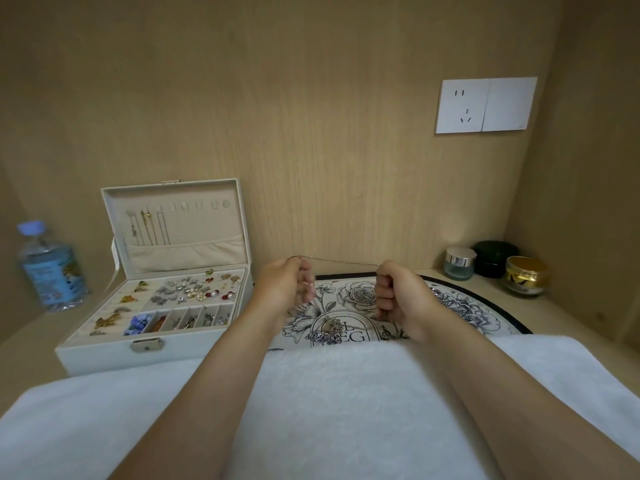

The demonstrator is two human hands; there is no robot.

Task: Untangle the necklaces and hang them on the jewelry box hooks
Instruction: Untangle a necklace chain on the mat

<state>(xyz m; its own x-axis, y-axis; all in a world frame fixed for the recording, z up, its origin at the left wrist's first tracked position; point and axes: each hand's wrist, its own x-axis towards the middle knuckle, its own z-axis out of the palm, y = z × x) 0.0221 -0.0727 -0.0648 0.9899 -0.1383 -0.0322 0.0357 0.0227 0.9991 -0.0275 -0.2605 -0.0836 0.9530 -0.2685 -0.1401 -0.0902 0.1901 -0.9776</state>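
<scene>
Two hands up, one thin gold chain (341, 261) stretched taut between them, roughly level, above the floral mat (464, 306). Left hand (285, 289) has fingers curled in, pinching the chain's left end at the top of the fist. Right hand (401, 294) is a closed fist, fingers together, clamped on the chain's right end. Chain is fine-linked, pale gold; can't tell if a pendant hangs from it, the rest is hidden by the hands.

Ref = jewelry box (159, 299), white, lid open & upright, sitting left of the hands on the shelf. Inside the lid: row of hooks (180, 205) along the top; approx 3 necklaces (149, 225) hang from the leftmost hooks, straight down into the pouch, other hooks to their right look bare. Box tray holds earrings, brooches etc in compartments.

Right of box, on the mat below the hands: tangled clump (329, 332) of silver/dark beaded jewelry, lying flat, not touched by either hand. Near edge of mat covered by white towel (346, 410), forearms above it.

Left of box: water bottle (50, 268), blurred. Far right of box, past the mat, against the wall: 3 small jars (495, 263).
</scene>
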